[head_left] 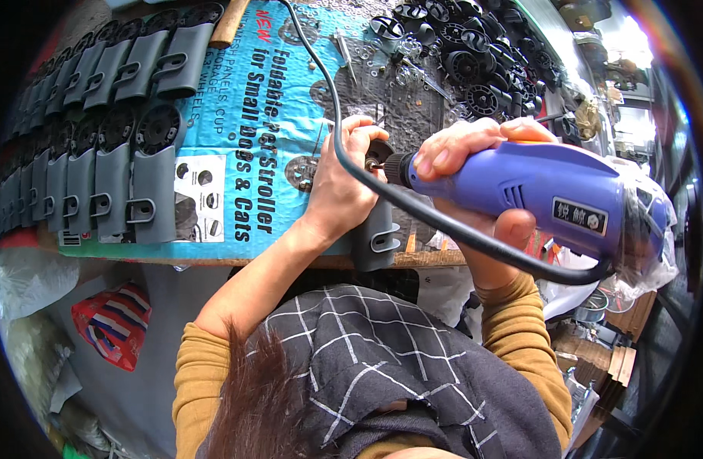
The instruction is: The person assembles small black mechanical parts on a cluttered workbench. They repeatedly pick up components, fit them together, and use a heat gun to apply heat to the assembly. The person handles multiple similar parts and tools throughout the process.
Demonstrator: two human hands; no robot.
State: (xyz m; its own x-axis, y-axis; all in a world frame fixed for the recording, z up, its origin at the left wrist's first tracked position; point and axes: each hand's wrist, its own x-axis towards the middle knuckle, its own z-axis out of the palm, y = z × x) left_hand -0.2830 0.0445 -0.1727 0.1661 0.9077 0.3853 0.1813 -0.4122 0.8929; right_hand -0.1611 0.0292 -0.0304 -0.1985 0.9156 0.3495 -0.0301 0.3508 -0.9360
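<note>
My right hand (462,149) is wrapped round a blue-purple electric screwdriver (546,180) that lies nearly level, its black nose pointing left. The nose end meets the round top of a dark grey plastic part (376,233). My left hand (342,183) is closed on that part, steadying it near the table's front edge; fingers partly hide its round end. A slotted tab shows at the part's lower end. The thick black cord (474,237) of the screwdriver loops in front of both hands and runs up past my left wrist.
Rows of similar grey plastic parts (152,183) stand at the left on flattened blue printed cardboard (252,153). A wooden handle (229,24) lies at the top. Small washers and screws (409,73) are scattered beyond my hands. Black round plastic pieces (481,57) are heaped at the far right.
</note>
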